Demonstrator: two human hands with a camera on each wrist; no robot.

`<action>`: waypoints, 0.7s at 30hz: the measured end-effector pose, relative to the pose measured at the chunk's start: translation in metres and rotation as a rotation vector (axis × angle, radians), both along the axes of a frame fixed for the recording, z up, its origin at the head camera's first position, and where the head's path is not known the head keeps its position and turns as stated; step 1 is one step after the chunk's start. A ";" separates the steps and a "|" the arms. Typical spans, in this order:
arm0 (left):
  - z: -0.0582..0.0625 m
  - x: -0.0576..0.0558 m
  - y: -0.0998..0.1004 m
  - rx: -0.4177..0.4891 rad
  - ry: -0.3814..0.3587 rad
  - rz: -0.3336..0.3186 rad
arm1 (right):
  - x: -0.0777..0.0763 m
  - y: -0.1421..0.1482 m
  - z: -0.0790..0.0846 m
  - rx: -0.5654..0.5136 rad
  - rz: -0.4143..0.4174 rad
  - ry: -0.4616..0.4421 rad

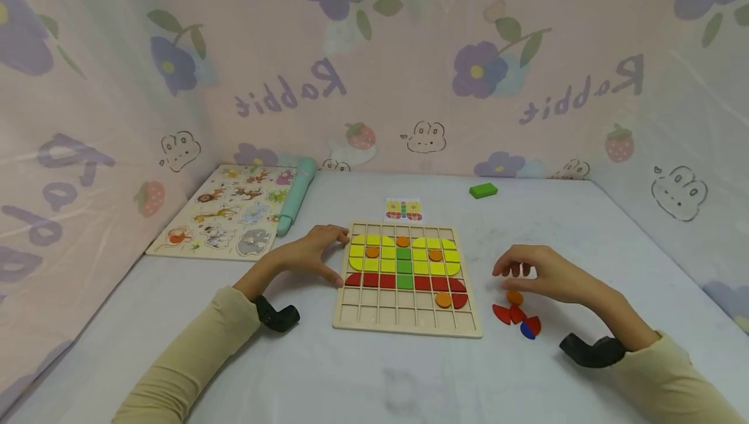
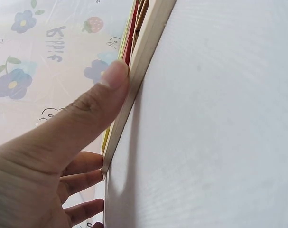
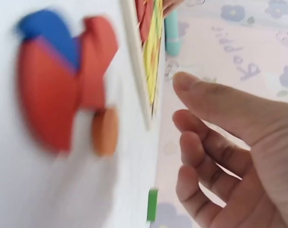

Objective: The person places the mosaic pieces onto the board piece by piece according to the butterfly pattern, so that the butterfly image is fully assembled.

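A wooden grid board (image 1: 406, 317) lies on the table, with yellow, red, green and orange pieces set in a butterfly-like pattern. Its left edge is touched by my left hand (image 1: 313, 256), thumb at the lower part and fingertips further up. In the left wrist view the thumb (image 2: 98, 102) presses against the board's side. My right hand (image 1: 547, 272) hovers right of the board with loosely bent fingers and nothing in them. Just below it lie an orange disc (image 1: 514, 297), several red wedges (image 1: 501, 313) and a blue piece (image 1: 528, 331), blurred in the right wrist view.
A small picture card (image 1: 404, 210) with a butterfly pattern lies behind the board. Further back right is a green block (image 1: 483, 190). An animal puzzle board (image 1: 225, 212) and a teal pen-shaped object (image 1: 296, 196) are at the left. Printed cloth walls (image 1: 386, 73) enclose the table.
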State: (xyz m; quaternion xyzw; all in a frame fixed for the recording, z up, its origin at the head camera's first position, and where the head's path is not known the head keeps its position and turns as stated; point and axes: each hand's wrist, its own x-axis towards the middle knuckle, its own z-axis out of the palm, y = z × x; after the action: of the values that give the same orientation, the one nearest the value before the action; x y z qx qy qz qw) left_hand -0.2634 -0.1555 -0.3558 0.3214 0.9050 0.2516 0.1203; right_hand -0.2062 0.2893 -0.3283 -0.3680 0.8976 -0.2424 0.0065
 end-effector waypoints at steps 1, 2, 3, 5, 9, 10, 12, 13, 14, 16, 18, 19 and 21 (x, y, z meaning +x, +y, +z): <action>0.000 0.000 0.000 -0.002 0.002 0.000 | 0.002 0.005 0.000 0.002 -0.007 -0.001; 0.000 0.000 -0.001 0.000 0.000 -0.001 | 0.004 0.009 -0.001 -0.001 -0.016 -0.003; -0.001 -0.001 -0.001 -0.003 0.000 0.000 | 0.007 0.013 -0.001 0.001 -0.022 -0.007; -0.001 -0.001 -0.001 -0.008 -0.001 0.002 | 0.012 0.019 -0.003 -0.004 -0.022 -0.018; -0.001 -0.001 -0.001 -0.010 -0.001 0.002 | 0.020 0.027 -0.008 -0.004 -0.016 -0.033; -0.001 0.000 -0.001 -0.008 -0.002 0.001 | 0.021 0.029 -0.009 -0.007 -0.016 -0.034; -0.001 0.000 -0.001 -0.003 -0.002 -0.003 | 0.024 0.031 -0.011 -0.015 -0.018 -0.036; 0.000 0.001 -0.001 -0.002 -0.004 -0.002 | 0.024 0.031 -0.012 -0.018 -0.019 -0.035; 0.000 0.001 0.000 -0.002 -0.004 -0.002 | 0.024 0.032 -0.012 -0.024 -0.018 -0.031; 0.000 0.001 -0.001 -0.003 -0.001 -0.004 | 0.024 0.032 -0.013 -0.031 -0.014 -0.025; 0.000 0.000 0.000 -0.004 0.000 -0.003 | 0.023 0.031 -0.014 -0.033 -0.003 -0.015; -0.001 -0.001 0.000 -0.005 0.000 -0.002 | 0.022 0.031 -0.014 -0.032 0.002 -0.010; -0.001 -0.002 -0.001 -0.006 0.000 -0.001 | 0.021 0.031 -0.015 -0.037 0.016 -0.006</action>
State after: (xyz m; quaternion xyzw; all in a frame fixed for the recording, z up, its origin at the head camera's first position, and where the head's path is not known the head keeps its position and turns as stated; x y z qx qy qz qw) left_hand -0.2653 -0.1561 -0.3568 0.3213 0.9056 0.2489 0.1214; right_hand -0.1857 0.3202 -0.3437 -0.3747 0.8899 -0.2602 0.0042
